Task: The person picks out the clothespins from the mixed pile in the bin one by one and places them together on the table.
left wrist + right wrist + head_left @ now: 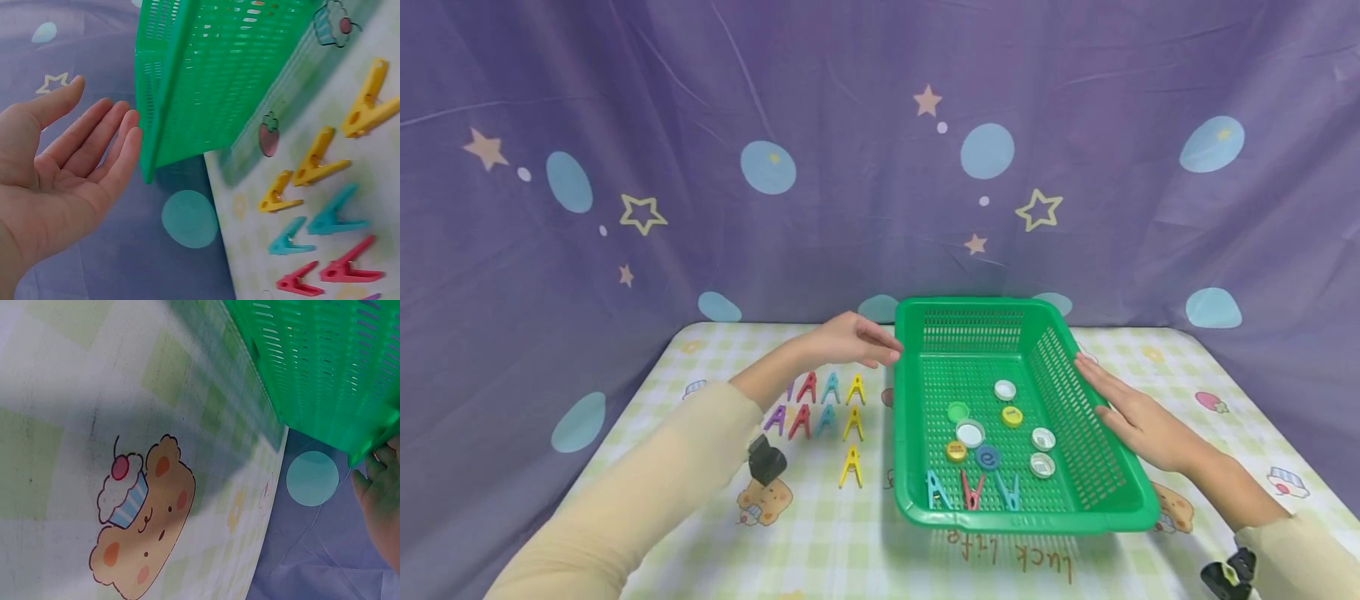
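Note:
A green plastic basket [912, 433] stands on the table between my hands. Inside lie several bottle caps, such as a yellow cap [1012, 417] and a blue cap [988, 457], and a red clothespin [972, 492] between two light blue clothespins along the near end. My left hand [850, 340] is at the basket's left rim, its fingers extended and the palm bare in the left wrist view. On the opposite side my right hand [1142, 421] has its straight fingers along the right rim. Neither hand grips anything.
Left of the basket, yellow clothespins [853, 423], light blue, red and purple ones lie in columns on the checked tablecloth [820, 533]; my left forearm partly covers the purple ones. A purple curtain [865, 150] with stars hangs behind the table's far edge.

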`<state>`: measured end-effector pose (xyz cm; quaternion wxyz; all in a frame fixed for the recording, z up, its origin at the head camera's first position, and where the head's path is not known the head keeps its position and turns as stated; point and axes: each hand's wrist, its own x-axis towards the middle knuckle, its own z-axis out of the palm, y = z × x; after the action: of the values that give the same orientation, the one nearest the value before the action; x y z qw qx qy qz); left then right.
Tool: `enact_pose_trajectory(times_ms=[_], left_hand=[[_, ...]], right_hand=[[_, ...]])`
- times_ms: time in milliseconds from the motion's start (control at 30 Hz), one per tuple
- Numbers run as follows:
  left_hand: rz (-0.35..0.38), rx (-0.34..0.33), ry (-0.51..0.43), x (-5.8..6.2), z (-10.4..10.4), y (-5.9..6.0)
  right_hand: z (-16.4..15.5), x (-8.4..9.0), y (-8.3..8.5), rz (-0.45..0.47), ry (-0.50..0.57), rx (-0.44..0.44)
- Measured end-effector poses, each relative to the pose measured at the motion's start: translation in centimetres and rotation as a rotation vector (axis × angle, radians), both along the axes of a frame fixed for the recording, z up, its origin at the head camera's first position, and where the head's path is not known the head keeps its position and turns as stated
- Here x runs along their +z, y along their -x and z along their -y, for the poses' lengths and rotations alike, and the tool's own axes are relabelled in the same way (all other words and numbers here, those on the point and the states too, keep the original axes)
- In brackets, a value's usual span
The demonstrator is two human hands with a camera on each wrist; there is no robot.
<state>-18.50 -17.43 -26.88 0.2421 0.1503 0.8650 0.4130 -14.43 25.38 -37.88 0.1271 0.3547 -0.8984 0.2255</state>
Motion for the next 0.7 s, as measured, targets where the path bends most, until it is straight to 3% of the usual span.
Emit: enact_pose_trajectory(times_ms=[467,700], left_hand=[[-0.108,-0.257,0.131,2.4,-4.5,2.5],[-0.207,-0.349,0.146,2.3,-8.5,3.3]], right_hand=[[0.1,0.0,0.1,0.0,0.001,0.009],[0.0,-0.2,0.0,0.009,-0.002,-0.011]])
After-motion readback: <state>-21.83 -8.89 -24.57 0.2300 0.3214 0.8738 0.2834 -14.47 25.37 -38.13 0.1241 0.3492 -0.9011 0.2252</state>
